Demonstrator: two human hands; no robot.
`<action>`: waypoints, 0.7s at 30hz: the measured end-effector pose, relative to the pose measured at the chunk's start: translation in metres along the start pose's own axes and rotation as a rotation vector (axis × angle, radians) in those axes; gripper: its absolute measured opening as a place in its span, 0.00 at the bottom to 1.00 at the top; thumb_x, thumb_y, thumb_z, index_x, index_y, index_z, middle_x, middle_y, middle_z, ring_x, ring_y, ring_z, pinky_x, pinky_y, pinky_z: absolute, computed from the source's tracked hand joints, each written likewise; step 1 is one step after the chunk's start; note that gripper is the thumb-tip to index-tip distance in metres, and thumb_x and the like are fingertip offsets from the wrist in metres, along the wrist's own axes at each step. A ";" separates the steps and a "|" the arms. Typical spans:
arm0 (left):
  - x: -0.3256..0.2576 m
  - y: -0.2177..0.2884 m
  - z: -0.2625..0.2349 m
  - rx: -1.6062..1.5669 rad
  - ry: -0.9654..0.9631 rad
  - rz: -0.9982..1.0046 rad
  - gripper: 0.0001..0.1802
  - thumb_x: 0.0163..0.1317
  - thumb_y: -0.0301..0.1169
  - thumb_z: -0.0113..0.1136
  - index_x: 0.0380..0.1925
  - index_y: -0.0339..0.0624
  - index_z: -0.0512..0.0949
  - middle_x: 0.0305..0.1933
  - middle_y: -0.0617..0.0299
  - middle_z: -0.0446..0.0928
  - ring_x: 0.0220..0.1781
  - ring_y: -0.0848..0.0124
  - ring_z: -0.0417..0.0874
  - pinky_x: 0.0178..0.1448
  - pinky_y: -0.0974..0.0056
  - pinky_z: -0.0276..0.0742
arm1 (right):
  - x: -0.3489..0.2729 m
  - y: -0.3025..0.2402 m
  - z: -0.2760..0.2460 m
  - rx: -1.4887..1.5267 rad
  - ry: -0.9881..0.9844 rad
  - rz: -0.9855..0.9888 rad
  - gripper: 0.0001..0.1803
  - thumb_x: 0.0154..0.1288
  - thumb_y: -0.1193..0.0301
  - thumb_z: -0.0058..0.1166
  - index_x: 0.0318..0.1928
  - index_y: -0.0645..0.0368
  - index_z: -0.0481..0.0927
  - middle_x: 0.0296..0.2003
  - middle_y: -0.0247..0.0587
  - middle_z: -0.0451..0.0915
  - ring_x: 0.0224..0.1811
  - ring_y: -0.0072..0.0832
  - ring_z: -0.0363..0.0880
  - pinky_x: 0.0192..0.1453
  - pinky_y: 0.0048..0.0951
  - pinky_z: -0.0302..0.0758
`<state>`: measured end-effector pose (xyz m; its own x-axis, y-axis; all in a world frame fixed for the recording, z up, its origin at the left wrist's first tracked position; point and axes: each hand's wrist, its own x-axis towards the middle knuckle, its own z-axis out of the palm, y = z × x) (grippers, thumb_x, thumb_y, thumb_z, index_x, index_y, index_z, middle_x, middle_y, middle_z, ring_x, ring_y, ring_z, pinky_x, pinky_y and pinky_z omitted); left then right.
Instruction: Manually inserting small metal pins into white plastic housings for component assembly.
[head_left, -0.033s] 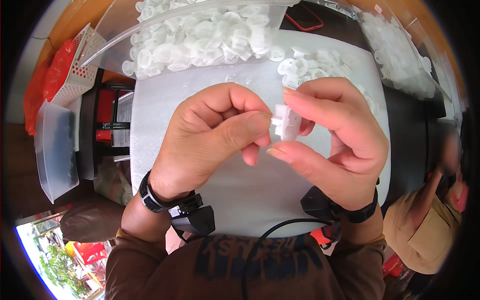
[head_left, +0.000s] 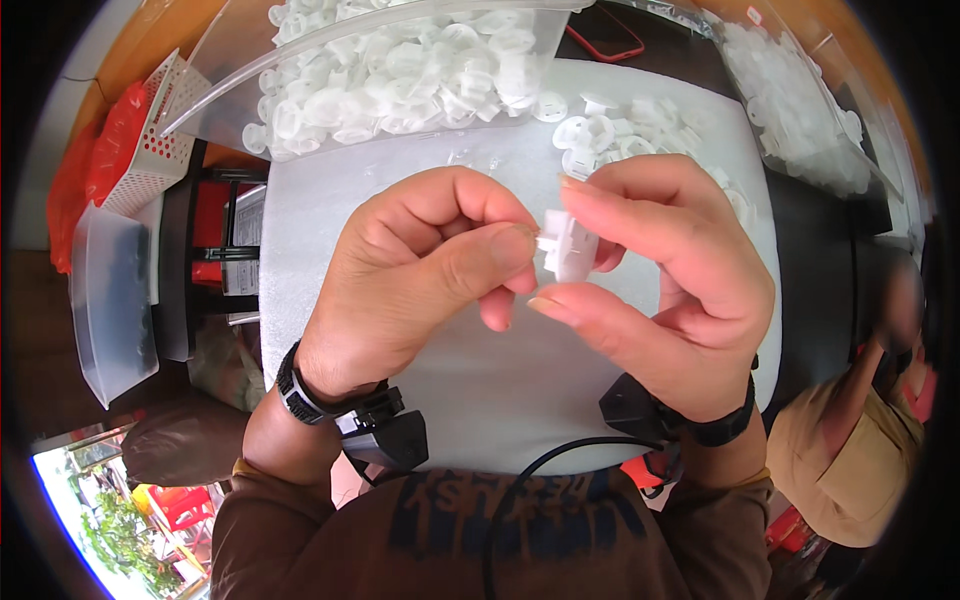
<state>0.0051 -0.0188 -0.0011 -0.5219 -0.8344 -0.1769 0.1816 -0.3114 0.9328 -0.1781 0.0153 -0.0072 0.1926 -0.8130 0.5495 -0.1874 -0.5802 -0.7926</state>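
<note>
Above the middle of the white foam-topped work surface, I hold a small round white plastic cap with prongs (head_left: 570, 247). My right hand (head_left: 680, 270) grips its disc from the right, the index finger at the top edge, the thumb below and other fingers behind. My left hand (head_left: 430, 265) pinches thumb and index fingertip together at the prong side, touching the cap's left end. Whether a smaller part sits between those left fingertips is hidden. Just beyond my right hand, a loose heap of similar white plastic pieces (head_left: 650, 128) lies on the foam sheet (head_left: 320, 210).
A clear bin (head_left: 215, 120) full of white caps stands at the far side. Another clear container (head_left: 800, 120) of white pieces is at far right, near a red-edged phone (head_left: 607, 35). At left are a white perforated basket (head_left: 150, 150) and a translucent tub (head_left: 112, 300). Another person (head_left: 850, 450) sits at right.
Both hands have shifted very slightly left with the cap. The cap has turned a little, and its disc shows at a different tilt. Both grips look the same.
</note>
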 end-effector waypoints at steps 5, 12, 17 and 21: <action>0.001 -0.002 -0.002 -0.015 -0.034 0.001 0.06 0.59 0.26 0.53 0.33 0.34 0.73 0.27 0.62 0.75 0.24 0.78 0.74 0.28 0.76 0.70 | 0.000 0.002 0.000 -0.045 0.001 -0.024 0.24 0.43 0.82 0.61 0.46 0.63 0.76 0.37 0.39 0.73 0.34 0.22 0.70 0.35 0.21 0.68; 0.000 0.002 0.000 0.029 -0.005 0.042 0.06 0.59 0.27 0.52 0.33 0.34 0.73 0.27 0.63 0.74 0.25 0.79 0.73 0.29 0.76 0.70 | 0.003 0.001 0.001 -0.054 -0.019 0.018 0.23 0.43 0.83 0.61 0.46 0.63 0.76 0.37 0.39 0.73 0.34 0.23 0.71 0.35 0.21 0.68; 0.002 0.002 -0.007 -0.028 -0.082 0.008 0.07 0.60 0.28 0.51 0.34 0.35 0.73 0.28 0.64 0.75 0.25 0.78 0.73 0.31 0.75 0.70 | 0.004 -0.012 0.008 -0.138 0.053 -0.019 0.23 0.44 0.82 0.60 0.45 0.62 0.76 0.39 0.39 0.73 0.35 0.23 0.71 0.36 0.21 0.68; -0.001 0.007 -0.006 -0.138 -0.156 0.001 0.08 0.59 0.29 0.52 0.35 0.35 0.74 0.30 0.63 0.75 0.25 0.78 0.73 0.31 0.75 0.69 | 0.006 -0.026 0.013 -0.291 0.078 -0.113 0.22 0.44 0.82 0.61 0.45 0.61 0.77 0.39 0.39 0.72 0.35 0.23 0.71 0.37 0.21 0.69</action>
<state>0.0117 -0.0226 0.0040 -0.6422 -0.7578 -0.1150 0.2892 -0.3785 0.8793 -0.1598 0.0265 0.0134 0.1558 -0.7378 0.6568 -0.4391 -0.6473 -0.6230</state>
